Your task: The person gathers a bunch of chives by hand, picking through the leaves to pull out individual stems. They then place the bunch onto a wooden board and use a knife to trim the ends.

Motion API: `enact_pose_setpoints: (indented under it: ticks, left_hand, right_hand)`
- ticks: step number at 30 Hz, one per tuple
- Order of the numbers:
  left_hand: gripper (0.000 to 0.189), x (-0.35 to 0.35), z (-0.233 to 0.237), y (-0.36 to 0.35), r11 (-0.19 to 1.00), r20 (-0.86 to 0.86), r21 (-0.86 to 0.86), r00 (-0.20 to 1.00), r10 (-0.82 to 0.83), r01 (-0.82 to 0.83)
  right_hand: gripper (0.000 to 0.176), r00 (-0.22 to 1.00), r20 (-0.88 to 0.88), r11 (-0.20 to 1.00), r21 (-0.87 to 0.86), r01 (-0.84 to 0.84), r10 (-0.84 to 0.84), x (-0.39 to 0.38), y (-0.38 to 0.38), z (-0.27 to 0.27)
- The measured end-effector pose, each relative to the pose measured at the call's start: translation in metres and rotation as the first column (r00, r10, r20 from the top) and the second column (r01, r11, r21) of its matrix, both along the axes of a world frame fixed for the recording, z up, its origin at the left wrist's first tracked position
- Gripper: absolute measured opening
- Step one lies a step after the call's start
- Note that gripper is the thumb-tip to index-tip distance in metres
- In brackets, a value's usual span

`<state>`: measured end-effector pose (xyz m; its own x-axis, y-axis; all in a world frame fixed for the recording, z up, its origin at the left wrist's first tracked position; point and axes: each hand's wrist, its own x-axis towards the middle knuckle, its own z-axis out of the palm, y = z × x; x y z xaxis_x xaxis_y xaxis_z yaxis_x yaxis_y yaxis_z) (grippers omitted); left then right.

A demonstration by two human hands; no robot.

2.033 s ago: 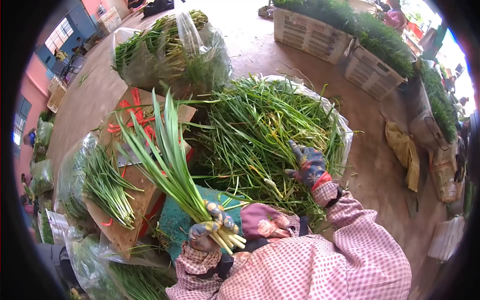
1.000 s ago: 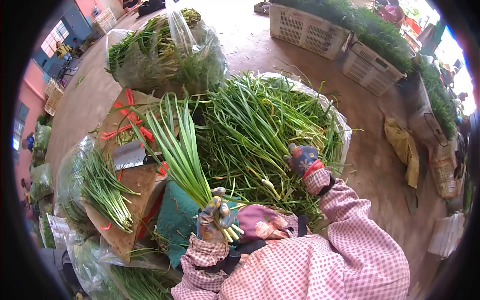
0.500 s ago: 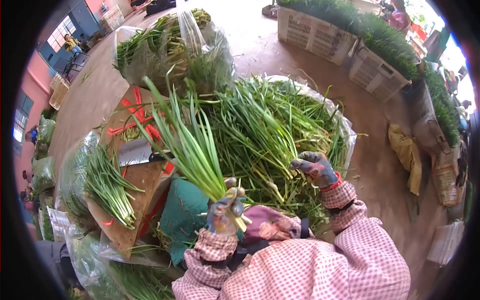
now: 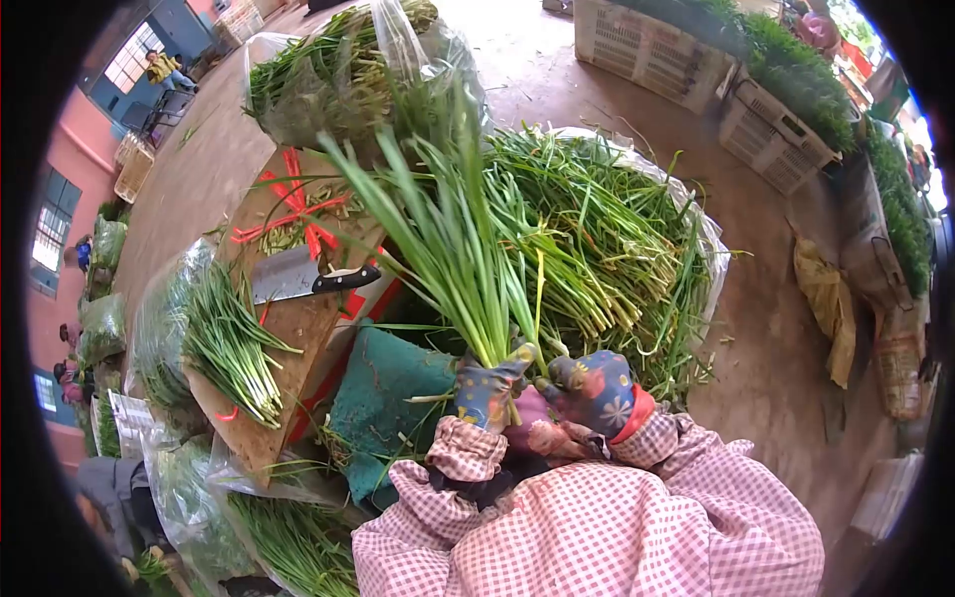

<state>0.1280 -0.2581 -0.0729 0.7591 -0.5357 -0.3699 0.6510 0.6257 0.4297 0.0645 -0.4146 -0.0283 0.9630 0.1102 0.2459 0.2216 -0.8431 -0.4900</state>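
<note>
My left hand, in a patterned glove, is closed around a bunch of garlic chives, leaves upward and pale ends below. My right hand, gloved with a red band at the wrist, is close beside it. Its fingers are closed at the stem ends, where a yellowish chive stalk runs down to the fingertips. Behind both hands lies a large heap of garlic chives on plastic sheeting. A sorted bunch rests on the wooden board at left, near a cleaver.
Red ties lie on the board's far end. A green cushion-like pad is left of my hands. A plastic-wrapped bundle stands behind. Crates of greens line the right. A yellow sack lies on the floor.
My right hand has moved from the heap left and down to beside my left hand. The held bunch has shifted right and stands more upright. The view has shifted slightly.
</note>
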Motion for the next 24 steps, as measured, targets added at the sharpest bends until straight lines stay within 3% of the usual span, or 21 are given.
enact_pose_setpoints:
  ticks: [1,2,3,4,6,7,8,10,11,14,16,18,20,21,22,23,24]
  left_hand:
    - [0.033,-0.005,0.012,-0.01,0.924,0.165,0.382,0.985,-0.05,-0.017]
    - [0.033,-0.008,0.018,-0.016,0.711,0.297,0.696,0.942,-0.158,-0.1]
    - [0.026,-0.006,0.011,-0.019,0.628,0.317,0.768,0.927,-0.2,-0.127]
    - [0.026,-0.006,0.007,-0.019,0.628,0.318,0.768,0.927,-0.201,-0.127]
    - [0.022,-0.008,0.002,-0.017,0.842,0.07,0.539,0.998,-0.01,-0.029]
    - [0.021,-0.007,-0.006,-0.013,0.85,0.115,0.525,0.993,-0.017,-0.046]
    - [0.021,-0.008,-0.012,-0.011,0.85,0.114,0.525,0.993,-0.018,-0.045]
    - [0.022,-0.009,-0.016,-0.011,0.887,0.001,0.459,0.999,0.047,-0.043]
    - [0.024,-0.01,-0.012,-0.014,0.825,0.065,0.563,0.998,0.012,-0.047]
    - [0.019,-0.009,-0.022,-0.016,0.896,-0.055,0.44,0.994,0.099,-0.065]
    - [0.021,-0.008,-0.011,-0.015,0.88,-0.033,0.47,0.995,0.094,-0.068]
    - [0.023,-0.008,-0.006,-0.011,0.864,-0.015,0.498,0.996,0.09,-0.071]
    - [0.033,-0.007,-0.007,-0.006,0.927,-0.04,0.333,0.979,0.199,-0.175]
    - [0.034,-0.005,-0.008,-0.001,0.945,-0.088,0.306,0.985,0.151,-0.118]
    - [0.034,-0.002,-0.008,0.003,0.959,-0.132,0.278,0.986,0.103,-0.063]
    - [0.034,0.001,-0.008,0.004,0.937,-0.116,0.34,0.986,0.124,-0.078]
    - [0.034,0.003,-0.007,0.005,0.911,-0.096,0.401,0.985,0.142,-0.093]
  right_hand:
    - [0.021,1.0,-0.002,1.0,-0.001,0.009,-0.009,0.0,0.002,-0.001]
    - [0.021,0.999,0.015,0.998,0.038,-0.04,0.04,0.0,0.003,-0.003]
    - [0.022,0.995,0.035,0.993,0.077,-0.093,0.09,0.0,0.003,-0.003]
    - [0.022,0.995,0.036,0.993,0.077,-0.091,0.089,-0.001,0.002,-0.002]
    - [0.021,0.988,-0.12,0.978,0.198,-0.071,0.096,-0.004,-0.001,0.002]
    - [0.026,0.964,-0.231,0.816,0.577,0.023,0.136,-0.006,-0.006,-0.009]
    - [0.034,0.888,-0.417,0.543,0.799,0.257,0.192,-0.005,-0.016,-0.017]
    - [0.038,0.794,-0.579,0.331,0.797,0.505,0.184,0.007,-0.03,-0.028]
    - [0.038,0.875,-0.406,0.16,0.913,0.376,0.262,0.009,-0.03,-0.044]
    - [0.035,0.822,-0.498,0.068,0.863,0.5,0.277,0.027,-0.011,-0.05]
    - [0.031,0.807,-0.513,0.135,0.858,0.496,0.294,0.031,-0.007,-0.049]
    - [0.025,0.84,-0.473,-0.135,0.844,0.518,0.268,0.025,-0.004,-0.045]
    - [0.02,0.89,-0.419,-0.535,0.718,0.446,0.179,0.016,-0.013,-0.051]
    - [0.021,0.932,-0.142,-0.628,0.704,0.332,0.334,0.003,-0.031,-0.062]
    - [0.02,0.942,-0.066,-0.707,0.644,0.291,0.328,-0.003,-0.046,-0.056]
    - [0.02,0.985,0.0,-0.614,0.782,0.109,0.175,-0.013,-0.061,-0.053]
    - [0.021,0.994,-0.024,-0.462,0.884,0.071,0.107,-0.019,-0.089,-0.059]
